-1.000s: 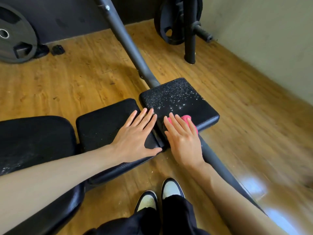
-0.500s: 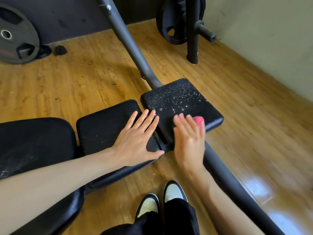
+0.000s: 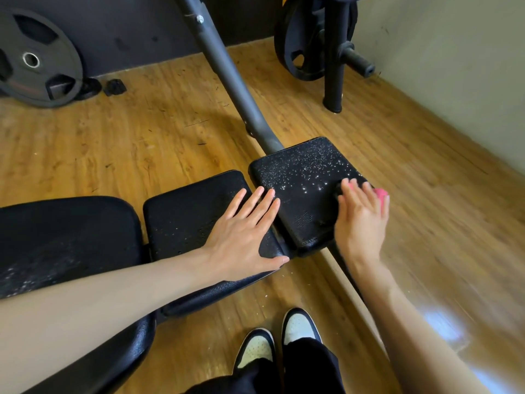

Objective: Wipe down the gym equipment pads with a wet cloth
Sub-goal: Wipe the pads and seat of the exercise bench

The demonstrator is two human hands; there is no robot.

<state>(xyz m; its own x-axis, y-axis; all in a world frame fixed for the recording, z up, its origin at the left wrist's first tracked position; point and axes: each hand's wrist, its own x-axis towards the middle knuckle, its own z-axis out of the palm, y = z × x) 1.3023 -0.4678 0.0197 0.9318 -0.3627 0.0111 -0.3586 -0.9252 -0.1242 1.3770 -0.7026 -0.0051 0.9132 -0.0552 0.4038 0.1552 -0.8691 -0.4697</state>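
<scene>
Three black pads sit in a row on the bench. The right pad (image 3: pixel 301 177) glistens with water droplets. My right hand (image 3: pixel 359 220) lies flat with straight fingers on a pink cloth (image 3: pixel 380 194) at that pad's right edge; only a bit of the cloth shows past my fingers. My left hand (image 3: pixel 244 237) rests flat, fingers spread, on the middle pad (image 3: pixel 184 211). The large left pad (image 3: pixel 62 237) lies under my left forearm.
A grey frame tube (image 3: pixel 227 81) runs from the right pad up toward the back wall. A weight plate (image 3: pixel 34 58) leans at the far left, and a plate rack (image 3: pixel 332 52) stands at the back right. My two shoes (image 3: pixel 278 336) stand on the wooden floor below.
My right hand has slid the pink cloth rightward across the right pad, from its near left part to its right edge. My left hand has stayed on the middle pad.
</scene>
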